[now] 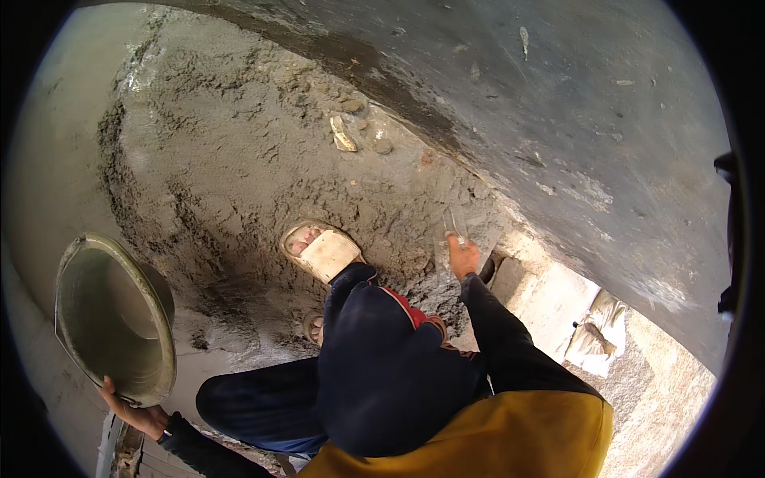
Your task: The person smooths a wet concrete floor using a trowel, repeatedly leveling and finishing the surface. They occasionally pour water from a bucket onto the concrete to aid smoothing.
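My left hand (137,413) grips the lower rim of a grey-green bucket (94,279). The bucket is tilted on its side, with its mouth toward me and a film of grey on its inner wall. Far to the right, my right hand (463,258) is closed on a trowel (453,223) at the edge of the wet mortar (231,159). The trowel's thin metal shank shows, while its blade blends into the grey mix. My sandalled foot (328,251) stands in the mortar between my hands, and part of the other foot (314,325) shows below it.
A dark grey wall-like surface (574,135) slants across the upper right, close to my right hand. A yellowish scrap (343,134) and several stones (352,105) lie in the mortar. Crumpled sacking (596,338) lies at lower right. Smooth grey slurry (60,135) spreads at far left.
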The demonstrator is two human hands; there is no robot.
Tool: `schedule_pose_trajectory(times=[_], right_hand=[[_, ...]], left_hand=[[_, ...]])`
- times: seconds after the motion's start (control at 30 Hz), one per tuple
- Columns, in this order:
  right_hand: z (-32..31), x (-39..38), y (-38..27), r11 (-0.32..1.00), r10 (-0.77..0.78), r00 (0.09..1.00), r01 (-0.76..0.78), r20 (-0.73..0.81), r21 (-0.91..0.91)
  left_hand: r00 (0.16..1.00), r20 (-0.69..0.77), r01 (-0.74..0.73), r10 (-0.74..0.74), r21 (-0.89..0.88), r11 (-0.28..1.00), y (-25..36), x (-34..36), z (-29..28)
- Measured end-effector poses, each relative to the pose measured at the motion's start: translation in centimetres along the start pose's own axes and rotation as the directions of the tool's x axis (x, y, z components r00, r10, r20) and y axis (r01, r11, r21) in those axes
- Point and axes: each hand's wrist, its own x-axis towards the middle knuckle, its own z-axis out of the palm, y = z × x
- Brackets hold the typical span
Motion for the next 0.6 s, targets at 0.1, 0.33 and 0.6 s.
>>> schedule_pose_trajectory(times=[0.1,0.33,0.6], right_hand=[[5.4,0.7,-6.1,0.980,-0.119,0.991,0.107,0.062,0.168],[5.0,-0.1,-22.0,0.819,-0.475,0.832,0.298,0.287,0.491],[2.7,-3.3,-41.2,0.684,-0.729,0.429,0.482,0.533,0.548]], left_hand=[[0.989,0.147,0.033,-0.029,-0.028,0.999,0.0,-2.0,1.2],[0.978,0.092,-0.169,0.186,-0.161,0.972,-0.4,-2.8,-0.6],[0.975,-0.145,-0.206,0.171,-0.280,0.938,-2.9,-5.9,-7.4]])
